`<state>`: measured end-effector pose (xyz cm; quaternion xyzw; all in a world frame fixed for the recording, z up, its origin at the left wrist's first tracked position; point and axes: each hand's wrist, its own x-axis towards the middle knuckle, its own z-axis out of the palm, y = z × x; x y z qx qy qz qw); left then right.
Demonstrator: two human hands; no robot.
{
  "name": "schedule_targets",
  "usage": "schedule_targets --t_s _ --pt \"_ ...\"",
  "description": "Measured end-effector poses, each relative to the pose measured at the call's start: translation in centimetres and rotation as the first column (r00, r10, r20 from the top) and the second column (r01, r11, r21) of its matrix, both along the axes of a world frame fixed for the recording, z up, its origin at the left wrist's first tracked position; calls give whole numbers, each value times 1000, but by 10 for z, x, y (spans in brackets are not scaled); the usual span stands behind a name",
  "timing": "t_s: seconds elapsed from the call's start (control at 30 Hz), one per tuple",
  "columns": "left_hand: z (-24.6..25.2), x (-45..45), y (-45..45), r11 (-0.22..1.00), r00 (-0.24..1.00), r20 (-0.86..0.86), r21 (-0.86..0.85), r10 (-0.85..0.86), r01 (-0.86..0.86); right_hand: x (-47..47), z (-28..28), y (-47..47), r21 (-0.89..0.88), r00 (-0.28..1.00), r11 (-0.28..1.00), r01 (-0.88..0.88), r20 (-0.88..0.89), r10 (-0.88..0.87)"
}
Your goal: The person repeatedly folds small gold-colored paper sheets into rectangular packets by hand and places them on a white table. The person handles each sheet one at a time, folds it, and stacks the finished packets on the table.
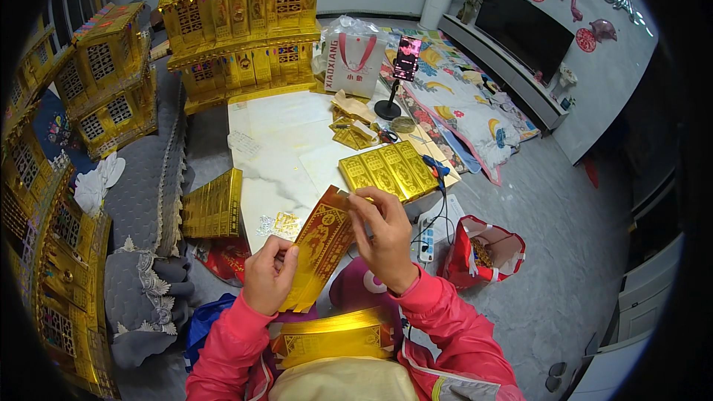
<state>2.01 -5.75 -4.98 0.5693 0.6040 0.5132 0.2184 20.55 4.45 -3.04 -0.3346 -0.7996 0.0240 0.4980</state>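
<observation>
My left hand grips the left edge of a printed gold foil paper sheet, tilted over my lap. At its upper right corner, the fingertips of my right hand pinch the sheet. Below it, a stack of gold foil sheets lies on my lap. Ahead on the white marble-patterned table lies a gold foil panel of joined folded pieces. A fan of folded gold pieces stands at the table's left side. Small gold and silver cut-outs lie on the near table edge.
Gold paper houses stand behind the table and at left by a grey sofa. A blue glue gun, scissors and phone stand are on the table's right. A power strip and red bag sit on the floor.
</observation>
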Motion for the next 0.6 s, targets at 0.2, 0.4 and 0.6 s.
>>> schedule_targets --t_s 0.2,0.4,0.6 --pt "3 4 -2 1000 1000 -22 28 3 -2 -1 -1 1 30 1000 1000 1 -10 -1" --pt "7 -3 -4 998 984 -174 67 33 -21 10 8 -9 -233 989 962 -143 -62 132" --pt "17 -20 -5 971 939 -329 172 -104 168 44 32 19 -854 817 96 -511 -448 365"
